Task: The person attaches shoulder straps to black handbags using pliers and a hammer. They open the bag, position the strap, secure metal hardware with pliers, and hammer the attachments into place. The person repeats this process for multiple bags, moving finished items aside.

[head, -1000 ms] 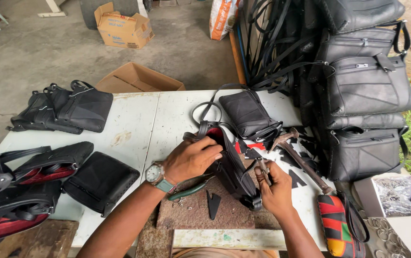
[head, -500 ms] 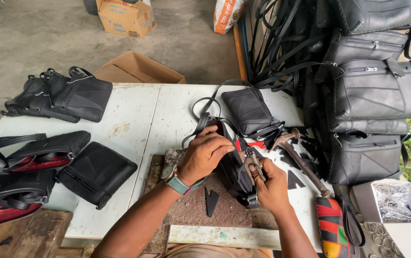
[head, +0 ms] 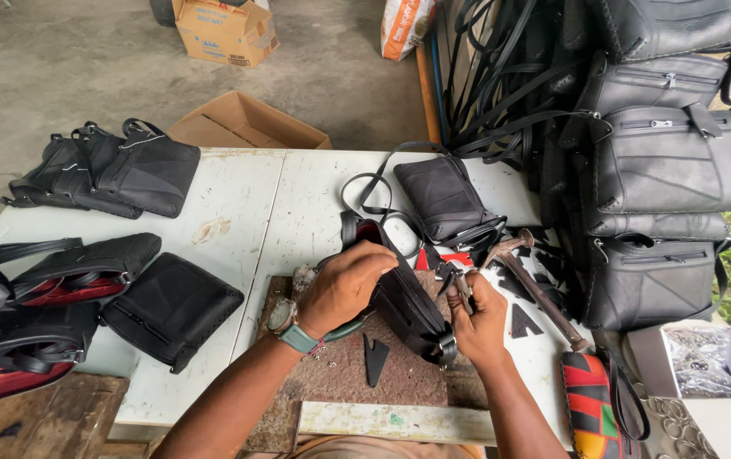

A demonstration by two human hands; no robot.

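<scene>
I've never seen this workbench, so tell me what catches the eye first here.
At the centre, the left hand presses on a black leather bag over a rough brown slab, while the right hand works a small metal tool at its edge. A tall stack of black bags fills the right side, and a hammer lies just beside the hands.

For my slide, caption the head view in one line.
Left hand steadies a black leather bag on a brown work board while the right hand works its strap fitting, hammer alongside.
</scene>
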